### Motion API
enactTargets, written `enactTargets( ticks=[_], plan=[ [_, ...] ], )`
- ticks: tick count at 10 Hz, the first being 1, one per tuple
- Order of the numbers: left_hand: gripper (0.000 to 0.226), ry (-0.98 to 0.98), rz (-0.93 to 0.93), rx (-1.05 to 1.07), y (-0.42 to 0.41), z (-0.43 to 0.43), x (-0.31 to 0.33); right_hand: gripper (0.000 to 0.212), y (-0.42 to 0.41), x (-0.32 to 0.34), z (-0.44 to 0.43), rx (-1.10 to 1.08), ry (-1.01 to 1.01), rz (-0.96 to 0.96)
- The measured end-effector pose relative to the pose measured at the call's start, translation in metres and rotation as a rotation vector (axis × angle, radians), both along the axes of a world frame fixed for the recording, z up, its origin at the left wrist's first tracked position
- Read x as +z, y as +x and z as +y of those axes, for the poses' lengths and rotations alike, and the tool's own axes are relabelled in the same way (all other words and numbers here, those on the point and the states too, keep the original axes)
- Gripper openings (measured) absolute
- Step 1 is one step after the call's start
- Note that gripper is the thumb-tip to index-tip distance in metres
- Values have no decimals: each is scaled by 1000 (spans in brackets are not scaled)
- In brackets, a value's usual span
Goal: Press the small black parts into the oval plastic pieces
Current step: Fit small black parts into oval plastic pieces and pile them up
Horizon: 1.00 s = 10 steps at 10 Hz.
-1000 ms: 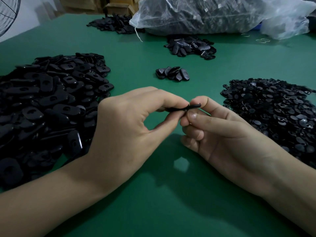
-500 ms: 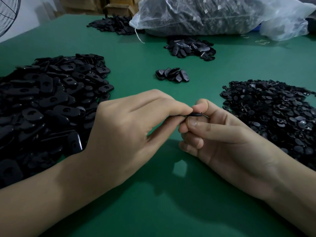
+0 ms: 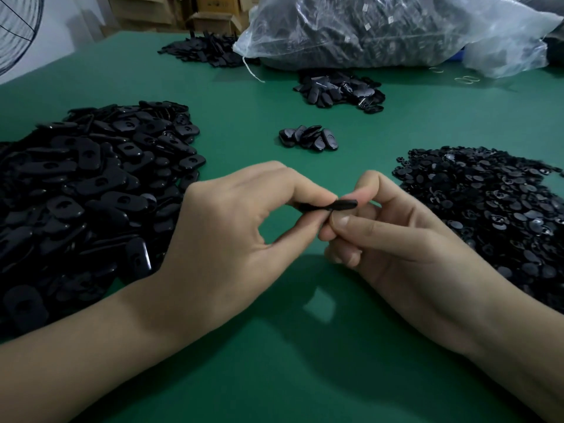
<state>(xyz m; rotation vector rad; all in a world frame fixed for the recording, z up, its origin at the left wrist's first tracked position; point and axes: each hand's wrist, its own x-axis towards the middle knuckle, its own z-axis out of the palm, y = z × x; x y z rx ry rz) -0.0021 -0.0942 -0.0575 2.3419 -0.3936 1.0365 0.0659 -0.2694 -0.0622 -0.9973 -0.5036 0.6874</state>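
Note:
Both hands meet above the green table (image 3: pixel 274 377) on one black oval plastic piece (image 3: pixel 343 205), seen edge-on. My left hand (image 3: pixel 232 236) pinches its left end between thumb and forefinger. My right hand (image 3: pixel 393 239) pinches its right end, thumb below and forefinger behind. Whether a small black part sits in it is hidden by the fingers. A big heap of oval pieces (image 3: pixel 82 193) lies at the left. The heap of small black parts (image 3: pixel 494 206) lies at the right.
A little cluster of oval pieces (image 3: pixel 308 138) lies just beyond the hands. Two more piles (image 3: pixel 338 91) (image 3: pixel 204 51) sit farther back. A large clear bag of black parts (image 3: pixel 381 29) lies across the far edge, with cardboard boxes (image 3: pixel 210 16) behind and a fan (image 3: pixel 15 29) at the far left.
The fingers have shifted on the oval piece, and more of its right end now shows between the two hands. Both hands stay in the same spot.

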Motion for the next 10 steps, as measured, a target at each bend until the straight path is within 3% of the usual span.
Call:
enactTargets(
  ticks=[2,3,5,10],
  plan=[
    [7,-183,125,-24,1,-3,2,18,-2,-1,3,-225,-96,-299],
    [10,-220,148,-43,1,-2,2,18,-2,0,2,-236,-138,-303],
    [8,-114,79,21,1,-1,2,13,-1,-3,2,-78,-73,-28],
    [3,-140,107,-25,0,-6,1,14,0,-1,2,-46,-56,51]
  ],
)
